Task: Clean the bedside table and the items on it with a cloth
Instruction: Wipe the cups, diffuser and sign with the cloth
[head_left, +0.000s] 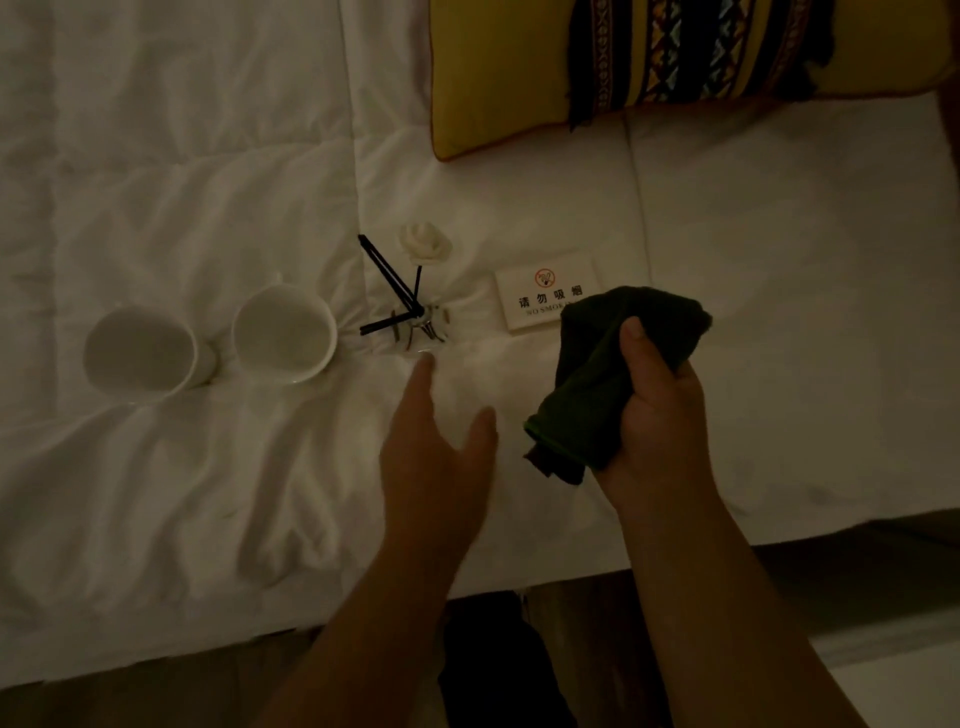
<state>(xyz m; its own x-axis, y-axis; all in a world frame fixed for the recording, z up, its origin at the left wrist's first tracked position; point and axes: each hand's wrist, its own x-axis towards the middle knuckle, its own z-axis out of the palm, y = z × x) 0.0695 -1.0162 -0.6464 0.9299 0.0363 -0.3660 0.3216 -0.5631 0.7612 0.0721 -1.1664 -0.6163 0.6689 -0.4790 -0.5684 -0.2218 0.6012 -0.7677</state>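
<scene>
Several items stand on a white bed cover (156, 467). Two white mugs sit at the left: one (143, 353) and another (284, 335) beside it. To their right is a small glass reed diffuser (423, 327) with black sticks and a white flower (425, 241). A white no-smoking sign (535, 299) lies further right. My left hand (436, 441) is open, fingertips just below the diffuser, apart from it. My right hand (657, 415) is shut on a bunched dark green cloth (597, 384), which covers the sign's lower right corner.
A yellow cushion (498, 73) with a dark patterned band lies at the top right. The bed's near edge runs across the lower frame, with dark wooden floor (597, 623) below it. The bedside table is not in view.
</scene>
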